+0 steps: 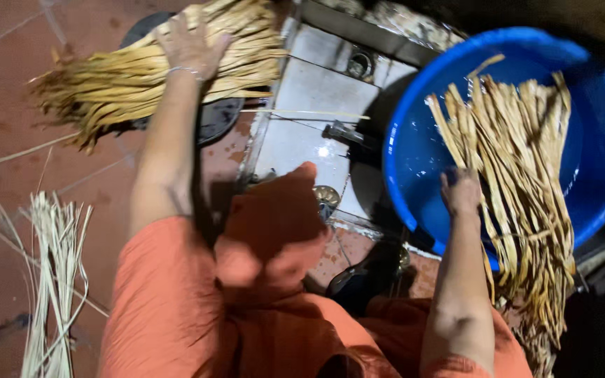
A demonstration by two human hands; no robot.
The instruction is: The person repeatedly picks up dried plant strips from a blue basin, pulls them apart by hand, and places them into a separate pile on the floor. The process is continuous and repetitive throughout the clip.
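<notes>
Straw, in two yellow-brown bundles of flat strips, is under both hands. The first straw bundle (155,70) lies crosswise at upper left, partly over a dark round object (218,115) on the red tiled floor (8,126). The left hand (190,45) rests on top of this bundle with the fingers spread wide and laid flat on the strips; it presses rather than grips. A thin bracelet (183,70) shows at that wrist.

The second straw bundle (519,175) lies in a blue plastic basin (596,140) at right, its upper ends fanned against the far wall and its lower ends hanging over the near rim, down past the person's knee. The right hand (460,192) is at the left edge of this bundle, inside the basin, touching the strips. Whether its fingers close around any strips cannot be told; they are turned away from the camera.

Between the two bundles runs a pale tiled drain area (316,105) with a wet sheen. The person wears orange clothing (246,301). A separate bunch of thin pale stalks (54,266) lies on the floor at lower left, well apart from both hands.
</notes>
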